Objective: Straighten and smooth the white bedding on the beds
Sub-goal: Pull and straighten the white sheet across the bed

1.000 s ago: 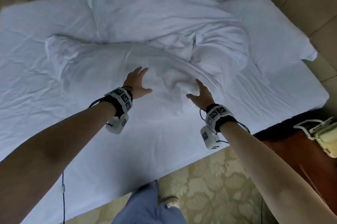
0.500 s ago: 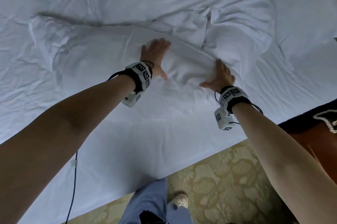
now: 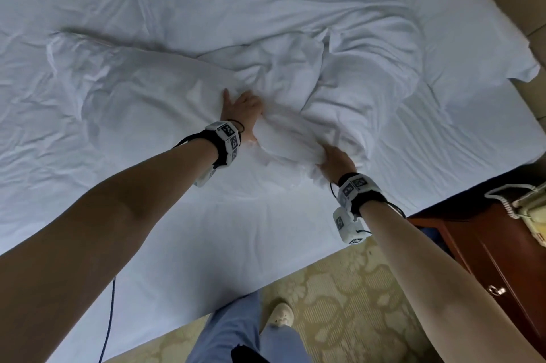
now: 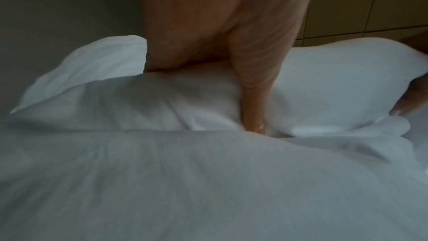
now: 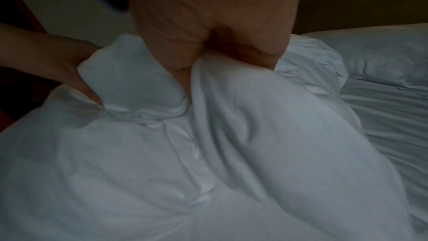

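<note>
our left hand (image 3: 240, 110) and right hand (image 3: 335, 162) both clutch a bunched fold of the rumpled white cotton duvet (image 3: 266, 37), heaped mid-mattress on the white-sheeted bed (image 3: 206, 244). the right wrist view alone shows our curled fingers (image 5: 261, 51) buried in cloth; the head view adds a reddish wooden nightstand (image 3: 487, 244).

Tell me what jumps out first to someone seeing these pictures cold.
A crumpled white duvet heaped across the middle of the bed, over a wrinkled sheet. The left hand and right hand both grip a bunched fold of it near the bed's near edge. At the right stands a reddish wooden nightstand bearing a corded telephone.
</note>
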Available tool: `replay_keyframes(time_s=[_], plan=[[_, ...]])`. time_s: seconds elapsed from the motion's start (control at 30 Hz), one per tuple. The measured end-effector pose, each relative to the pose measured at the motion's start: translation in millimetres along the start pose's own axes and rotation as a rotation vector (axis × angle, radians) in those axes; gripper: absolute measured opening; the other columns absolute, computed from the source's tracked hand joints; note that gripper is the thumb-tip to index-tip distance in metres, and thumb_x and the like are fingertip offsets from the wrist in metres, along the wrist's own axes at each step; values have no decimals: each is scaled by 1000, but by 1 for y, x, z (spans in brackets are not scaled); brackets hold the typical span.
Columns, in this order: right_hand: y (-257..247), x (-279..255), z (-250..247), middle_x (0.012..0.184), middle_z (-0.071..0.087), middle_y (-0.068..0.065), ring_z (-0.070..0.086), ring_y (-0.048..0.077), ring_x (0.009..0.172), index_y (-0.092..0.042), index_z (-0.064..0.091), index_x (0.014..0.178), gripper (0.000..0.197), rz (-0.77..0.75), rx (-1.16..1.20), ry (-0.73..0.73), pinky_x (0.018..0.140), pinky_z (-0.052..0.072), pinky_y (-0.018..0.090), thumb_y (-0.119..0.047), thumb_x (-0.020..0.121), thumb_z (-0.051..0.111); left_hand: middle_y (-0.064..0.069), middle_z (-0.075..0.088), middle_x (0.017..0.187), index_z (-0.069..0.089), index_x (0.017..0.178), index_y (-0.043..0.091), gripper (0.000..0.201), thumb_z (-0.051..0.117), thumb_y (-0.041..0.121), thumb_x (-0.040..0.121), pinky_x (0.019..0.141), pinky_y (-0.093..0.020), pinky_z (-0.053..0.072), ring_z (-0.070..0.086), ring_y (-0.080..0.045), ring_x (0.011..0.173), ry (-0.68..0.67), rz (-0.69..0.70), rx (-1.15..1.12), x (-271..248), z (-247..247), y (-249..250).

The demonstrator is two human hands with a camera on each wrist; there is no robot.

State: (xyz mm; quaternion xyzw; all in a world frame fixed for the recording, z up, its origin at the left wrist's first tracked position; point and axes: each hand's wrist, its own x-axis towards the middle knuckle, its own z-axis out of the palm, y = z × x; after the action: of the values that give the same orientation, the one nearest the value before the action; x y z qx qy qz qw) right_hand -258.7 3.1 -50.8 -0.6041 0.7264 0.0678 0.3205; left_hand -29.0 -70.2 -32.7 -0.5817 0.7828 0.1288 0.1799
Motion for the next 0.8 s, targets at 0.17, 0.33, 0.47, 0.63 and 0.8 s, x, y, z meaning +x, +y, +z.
replay_keyframes(time_s=[0.17, 0.33, 0.47, 0.63, 0.8], plan=[[-9, -41, 11, 113, 67, 11, 62, 32, 108, -24, 58, 122, 43, -29, -79, -52, 83, 50, 34, -12, 80, 56, 3, 49, 134, 52, 127, 21, 44, 62, 23, 84, 114, -57, 9, 46, -18, 126, 21, -2, 170, -49, 9, -1], [-13, -87, 21, 116, 65, 7, 60, 31, 110, -25, 58, 121, 41, -113, -137, -52, 88, 51, 35, -14, 83, 49, -5, 62, 122, 62, 119, 14, 35, 61, 26, 86, 102, -37, 41, 57, -27, 115, -22, 19, 227, -113, 30, -1], [-9, -126, 33, 125, 60, 4, 56, 29, 116, -25, 52, 127, 47, -184, -181, -45, 95, 49, 36, -11, 83, 46, -7, 65, 116, 63, 112, 12, 29, 58, 28, 88, 96, -35, 45, 59, -30, 110, -46, -31, 128, -172, 47, 6], [2, -169, 45, 126, 58, 3, 56, 28, 117, -24, 50, 126, 47, -238, -250, -16, 93, 47, 34, -13, 81, 48, -9, 67, 112, 67, 109, 13, 28, 57, 30, 89, 92, -33, 44, 60, -30, 109, -45, -97, 81, -234, 66, 27], [12, -195, 56, 119, 62, 5, 59, 29, 113, -21, 55, 120, 40, -216, -239, 26, 90, 48, 34, -12, 82, 52, -8, 67, 113, 67, 110, 15, 28, 57, 32, 90, 89, -34, 46, 60, -30, 108, -42, -117, 30, -274, 84, 48]])
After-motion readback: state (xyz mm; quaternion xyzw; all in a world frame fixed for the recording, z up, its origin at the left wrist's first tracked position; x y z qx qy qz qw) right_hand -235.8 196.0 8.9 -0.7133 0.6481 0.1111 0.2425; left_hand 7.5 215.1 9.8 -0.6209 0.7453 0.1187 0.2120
